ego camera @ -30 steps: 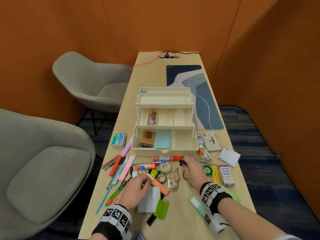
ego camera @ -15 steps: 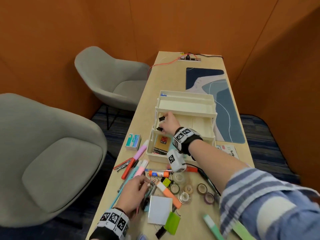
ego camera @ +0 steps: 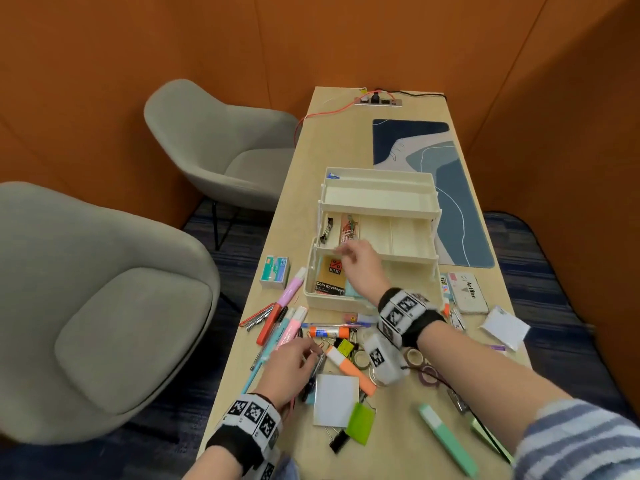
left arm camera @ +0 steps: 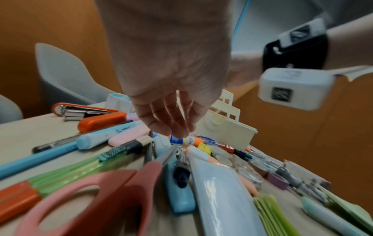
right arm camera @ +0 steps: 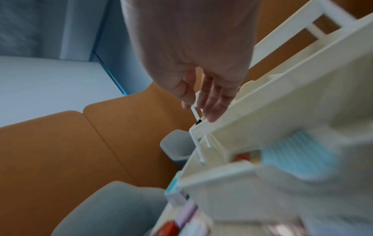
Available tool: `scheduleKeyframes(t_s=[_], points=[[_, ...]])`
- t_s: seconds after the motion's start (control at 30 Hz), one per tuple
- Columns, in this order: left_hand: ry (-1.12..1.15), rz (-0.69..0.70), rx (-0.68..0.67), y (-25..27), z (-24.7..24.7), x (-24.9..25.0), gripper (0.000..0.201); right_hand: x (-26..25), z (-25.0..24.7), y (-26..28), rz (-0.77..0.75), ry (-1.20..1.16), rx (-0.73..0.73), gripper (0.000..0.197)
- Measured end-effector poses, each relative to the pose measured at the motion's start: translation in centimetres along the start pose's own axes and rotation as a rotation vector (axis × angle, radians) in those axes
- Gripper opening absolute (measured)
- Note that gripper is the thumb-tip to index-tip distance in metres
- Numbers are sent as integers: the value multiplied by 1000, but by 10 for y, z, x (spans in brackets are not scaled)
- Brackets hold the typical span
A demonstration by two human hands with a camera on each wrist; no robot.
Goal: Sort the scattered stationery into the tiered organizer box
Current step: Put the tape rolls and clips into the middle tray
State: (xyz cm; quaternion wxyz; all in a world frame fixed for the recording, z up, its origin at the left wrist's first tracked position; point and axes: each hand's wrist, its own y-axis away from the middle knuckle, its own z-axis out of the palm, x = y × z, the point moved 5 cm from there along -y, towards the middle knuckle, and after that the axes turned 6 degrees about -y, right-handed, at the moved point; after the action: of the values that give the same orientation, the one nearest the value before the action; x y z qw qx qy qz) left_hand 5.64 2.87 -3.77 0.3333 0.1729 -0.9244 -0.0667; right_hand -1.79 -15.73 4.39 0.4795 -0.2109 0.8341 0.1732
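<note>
The cream tiered organizer point(ego camera: 377, 202) stands open mid-table. Black binder clips point(ego camera: 327, 230) lie in its middle tier's leftmost compartment, coloured paper clips point(ego camera: 348, 227) in the one beside it. My right hand point(ego camera: 341, 253) hovers over that tier's front edge with relaxed fingers point(right arm camera: 212, 102) and holds nothing. My left hand point(ego camera: 306, 355) hangs over the stationery pile, fingertips point(left arm camera: 177, 131) bunched just above the glue stick point(left arm camera: 185, 140) and the pink scissors point(left arm camera: 90, 199). Whether they pinch anything is hidden.
Highlighters, pens, tape rolls point(ego camera: 414, 356), a white note pad point(ego camera: 335, 400), green sticky notes point(ego camera: 362, 424) and a black clip point(ego camera: 338, 443) litter the near table. A staples box point(ego camera: 274, 271) sits left of the organizer, an Artline box point(ego camera: 467, 292) right. Grey chairs stand on the left.
My right hand carried black binder clips from the pile to the middle tier's left compartment, let go of them and drew back a little. The left hand stayed over the pile.
</note>
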Motion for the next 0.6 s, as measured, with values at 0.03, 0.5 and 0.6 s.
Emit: scheduleKeyframes(t_s=[0.03,0.5,0.6], points=[[-15,22,-13,-1,1,1,14,9,1,16,2,17,-53,23],[-100,191,-109,-19,18,21,16,111,31,136,-23,903,-264,22],[-141,216,-79,-23,22,30,16,117,28,135,-36,946,-257,26]])
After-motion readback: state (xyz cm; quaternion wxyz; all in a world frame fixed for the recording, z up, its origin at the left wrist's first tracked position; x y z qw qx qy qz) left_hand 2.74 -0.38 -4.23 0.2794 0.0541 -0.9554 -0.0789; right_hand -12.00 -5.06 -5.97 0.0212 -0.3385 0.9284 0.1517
